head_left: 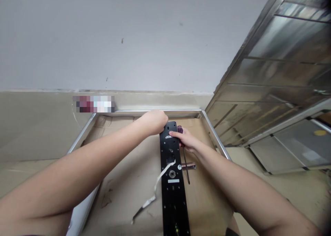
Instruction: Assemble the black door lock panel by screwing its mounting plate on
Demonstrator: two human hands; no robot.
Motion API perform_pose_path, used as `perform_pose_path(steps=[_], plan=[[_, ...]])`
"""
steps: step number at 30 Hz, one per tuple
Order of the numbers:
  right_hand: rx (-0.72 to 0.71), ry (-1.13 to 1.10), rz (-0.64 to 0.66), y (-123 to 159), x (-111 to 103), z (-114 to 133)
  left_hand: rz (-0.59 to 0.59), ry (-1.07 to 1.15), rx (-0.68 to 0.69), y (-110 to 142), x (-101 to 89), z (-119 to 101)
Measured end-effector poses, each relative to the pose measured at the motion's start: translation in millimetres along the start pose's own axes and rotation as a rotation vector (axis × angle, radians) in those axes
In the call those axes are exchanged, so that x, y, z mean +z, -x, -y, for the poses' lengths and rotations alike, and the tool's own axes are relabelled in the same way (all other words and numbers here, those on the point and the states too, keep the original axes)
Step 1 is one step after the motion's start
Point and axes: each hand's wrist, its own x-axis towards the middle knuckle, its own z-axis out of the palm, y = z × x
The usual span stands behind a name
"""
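Pale grey wall (108, 39) above beige floor (31, 132)

Two hands show: one left hand (152, 123) and one right hand (185, 139). There is one black lock plate (173, 198), one screwdriver (186, 167), one white ribbon cable (158, 182) and one copper-coloured rod (188, 166). The plate bears one white label (173, 180). Beneath them lies one cardboard sheet (124, 194), inside one metal frame (157, 111). Beyond sits one blurred object (93, 104), and rightward stands one mirrored panel (271, 56).
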Motion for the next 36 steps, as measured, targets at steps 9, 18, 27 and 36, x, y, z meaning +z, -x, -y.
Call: perform_pose_path(steps=[9, 18, 27, 36], plan=[[0.004, -0.008, 0.006, 0, -2, -2, -0.038, 0.046, -0.014, 4, 7.1, -3], [0.015, -0.005, 0.01, 2, -2, 0, -0.108, 0.175, -0.13, 12, 8.6, 5], [0.014, 0.01, 0.01, 0, -5, -2, 0.058, 0.27, -0.401, 36, 74.9, 25], [0.027, 0.026, 0.012, 1, -5, -1, 0.136, 0.345, -0.374, 44, 132.8, -7]])
